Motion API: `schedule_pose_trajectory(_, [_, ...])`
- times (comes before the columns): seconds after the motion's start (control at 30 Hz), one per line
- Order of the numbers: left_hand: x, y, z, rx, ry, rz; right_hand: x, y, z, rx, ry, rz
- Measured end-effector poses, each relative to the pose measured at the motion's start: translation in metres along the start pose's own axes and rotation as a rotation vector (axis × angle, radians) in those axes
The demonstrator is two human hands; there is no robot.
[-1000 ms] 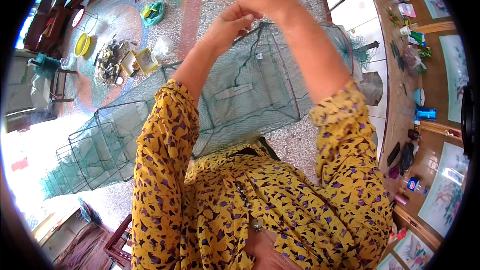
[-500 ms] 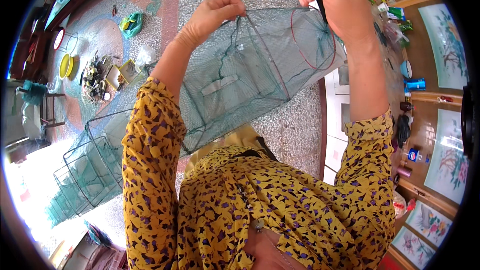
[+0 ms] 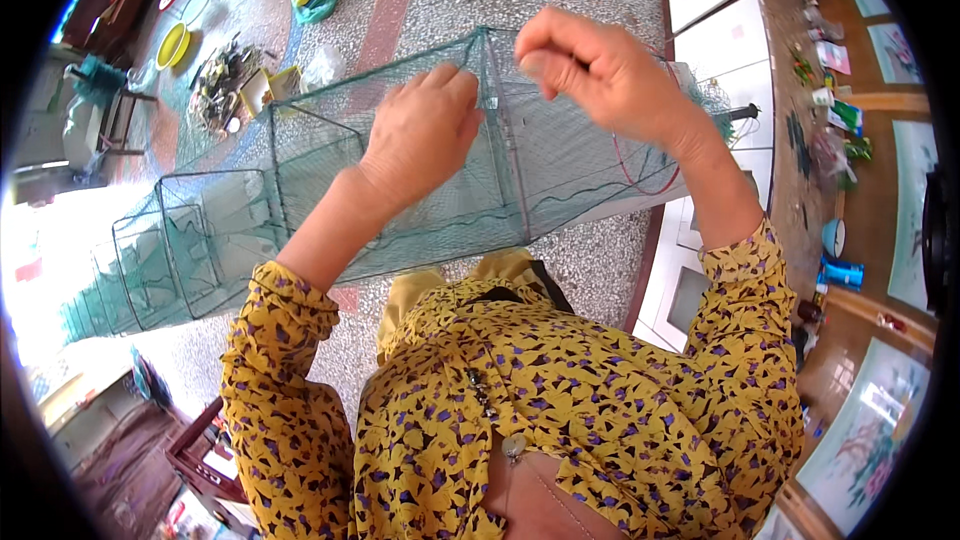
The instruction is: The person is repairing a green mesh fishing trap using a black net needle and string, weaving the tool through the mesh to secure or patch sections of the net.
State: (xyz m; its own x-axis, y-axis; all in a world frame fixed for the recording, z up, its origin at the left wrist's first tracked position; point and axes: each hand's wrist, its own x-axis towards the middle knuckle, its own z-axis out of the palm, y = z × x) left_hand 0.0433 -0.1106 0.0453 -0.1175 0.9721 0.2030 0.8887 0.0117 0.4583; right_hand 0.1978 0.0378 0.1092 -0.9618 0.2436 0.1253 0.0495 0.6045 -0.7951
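A long green mesh trap (image 3: 420,230) with square wire frames and a red ring (image 3: 650,185) at its right part stretches across in front of me. My left hand (image 3: 425,130) is over its middle, fingers curled down toward the mesh; what they hold is hidden. My right hand (image 3: 600,70) is raised over the upper right part of the trap, thumb and finger pinched on something I cannot make out. A dark rod (image 3: 742,113) sticks out of the trap's gathered right end, apart from my hand.
Speckled floor with a yellow basin (image 3: 172,44), green bag (image 3: 315,0), pile of odds and ends (image 3: 220,90) and small boxes (image 3: 258,92) beyond. White tiled cabinets (image 3: 705,0) and a cluttered counter (image 3: 810,140) run along the right; a stand with green netting (image 3: 95,85) is left.
My right hand has come down and left from the dark rod at the trap's right end. My left hand has moved lower over the mesh. The trap lies more level across the view.
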Motion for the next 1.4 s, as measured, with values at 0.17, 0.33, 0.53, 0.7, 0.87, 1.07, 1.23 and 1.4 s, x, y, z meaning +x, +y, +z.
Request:
schedule_pose_trajectory(0.17, [-0.042,0.016,0.008,-0.072,-0.148,-0.266,-0.002,-0.003,0.042,-0.061,-0.161,-0.323])
schedule_pose_trajectory(0.33, [-0.055,0.016,-0.005,-0.043,-0.093,-0.284,-0.003,-0.010,0.063,-0.166,-0.270,-0.434])
schedule_pose_trajectory(0.53, [-0.046,0.005,-0.002,-0.282,0.325,-0.367,-0.009,-0.020,0.069,-0.330,-0.362,-0.456])
schedule_pose_trajectory(0.7, [-0.024,0.031,-0.008,-1.178,0.308,-0.634,-0.016,-0.017,0.070,-0.360,-0.367,-0.502])
schedule_pose_trajectory(0.87, [-0.026,0.035,0.002,-1.293,0.251,-0.613,-0.021,-0.014,0.076,-0.391,-0.352,-0.530])
schedule_pose_trajectory(1.07, [-0.033,0.024,0.004,-1.052,0.183,-0.522,-0.012,-0.028,0.064,-0.069,-0.295,-0.374])
schedule_pose_trajectory(1.23, [-0.039,0.024,0.010,-0.659,0.283,-0.429,0.017,-0.035,0.022,0.435,0.092,-0.098])
schedule_pose_trajectory(1.4, [-0.042,0.030,0.016,-0.462,0.414,-0.390,0.047,0.006,0.002,-0.031,0.085,-0.171])
